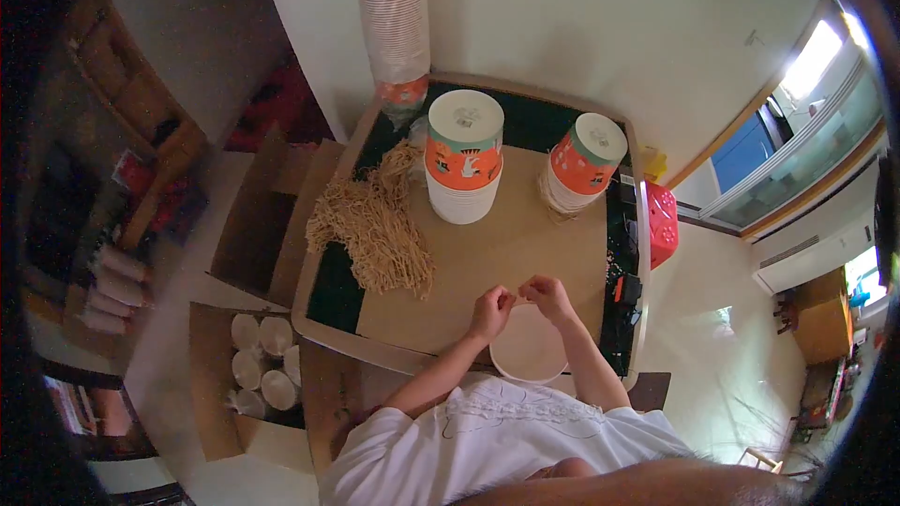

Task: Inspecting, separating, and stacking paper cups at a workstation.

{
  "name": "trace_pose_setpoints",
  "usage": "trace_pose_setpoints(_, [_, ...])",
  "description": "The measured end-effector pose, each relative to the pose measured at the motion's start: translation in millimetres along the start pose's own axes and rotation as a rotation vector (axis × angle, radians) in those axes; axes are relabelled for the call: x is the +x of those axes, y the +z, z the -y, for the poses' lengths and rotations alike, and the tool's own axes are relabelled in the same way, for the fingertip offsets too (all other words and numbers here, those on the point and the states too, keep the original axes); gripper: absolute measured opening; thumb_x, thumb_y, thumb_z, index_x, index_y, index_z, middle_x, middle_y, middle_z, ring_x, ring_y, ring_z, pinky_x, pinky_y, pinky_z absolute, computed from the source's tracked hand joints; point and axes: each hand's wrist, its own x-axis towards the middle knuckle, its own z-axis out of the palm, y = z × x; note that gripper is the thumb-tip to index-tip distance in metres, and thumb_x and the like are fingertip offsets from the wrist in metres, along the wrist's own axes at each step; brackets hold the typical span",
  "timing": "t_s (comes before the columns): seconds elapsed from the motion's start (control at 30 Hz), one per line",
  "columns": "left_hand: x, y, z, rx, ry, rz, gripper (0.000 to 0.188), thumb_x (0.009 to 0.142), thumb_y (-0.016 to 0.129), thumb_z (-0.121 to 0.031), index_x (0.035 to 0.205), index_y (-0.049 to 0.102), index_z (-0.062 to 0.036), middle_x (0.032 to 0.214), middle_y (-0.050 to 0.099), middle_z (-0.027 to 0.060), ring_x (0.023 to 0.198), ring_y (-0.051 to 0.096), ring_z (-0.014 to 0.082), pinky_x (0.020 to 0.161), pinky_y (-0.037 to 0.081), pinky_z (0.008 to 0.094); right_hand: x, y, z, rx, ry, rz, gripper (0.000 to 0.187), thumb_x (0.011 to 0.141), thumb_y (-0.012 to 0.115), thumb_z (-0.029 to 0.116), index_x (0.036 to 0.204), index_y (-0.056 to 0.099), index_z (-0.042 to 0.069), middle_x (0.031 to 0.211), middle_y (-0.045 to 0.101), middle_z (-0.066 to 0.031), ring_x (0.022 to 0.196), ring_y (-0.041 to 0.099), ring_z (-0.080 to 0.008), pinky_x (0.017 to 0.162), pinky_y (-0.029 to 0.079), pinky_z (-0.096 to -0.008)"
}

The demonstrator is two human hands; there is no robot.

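Note:
A round white paper tub [530, 349] stands at the near edge of the table, right against my white shirt. Over its far rim, my left hand [492, 313] and my right hand [547, 298] come close together, fingertips pinched. Whatever is between the fingers is too small or hidden to make out. A heap of tan paper cords [375, 225] lies left of the hands. Beyond them stand two upside-down stacks of printed orange, green and white tubs, a larger stack [465, 157] and a smaller stack [584, 164]; some cord shows around the smaller one's base.
A brown cardboard sheet [525, 244] covers most of the dark green table. A tall plastic-wrapped stack of white tubs [394, 33] rises at the back left corner. Small black items [626, 290] line the right edge. On the floor are a carton of wrapped stacks [211, 384] and a red stool [662, 223].

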Motion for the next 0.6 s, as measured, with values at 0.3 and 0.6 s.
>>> trace_pose_setpoints(0.3, [-2.1,1.8,4.4,0.016,0.013,-0.012,0.016,0.075,0.063,-0.012,0.074,0.051,-0.0022,0.065,0.057,0.0083,0.056,0.053,0.0153,0.053,0.043,0.0288,-1.4,4.8,3.9,0.044,-0.01,-0.158,0.008,0.077,0.06,0.008,0.075,0.059,0.001,0.069,0.06,-0.0025,0.064,0.052,-0.0084,0.058,0.042,-0.0243])
trace_pose_setpoints(0.6, [15.3,-43.5,5.3,0.021,0.033,0.198,0.018,0.073,0.064,-0.017,0.067,0.056,-0.0019,0.065,0.05,0.0068,0.061,0.054,0.0194,0.055,0.044,0.0298,-4.0,10.0,3.8,-0.288,-0.055,-0.167,0.013,0.077,0.061,0.016,0.077,0.059,0.003,0.069,0.059,-0.01,0.063,0.054,-0.0149,0.058,0.044,-0.0287])
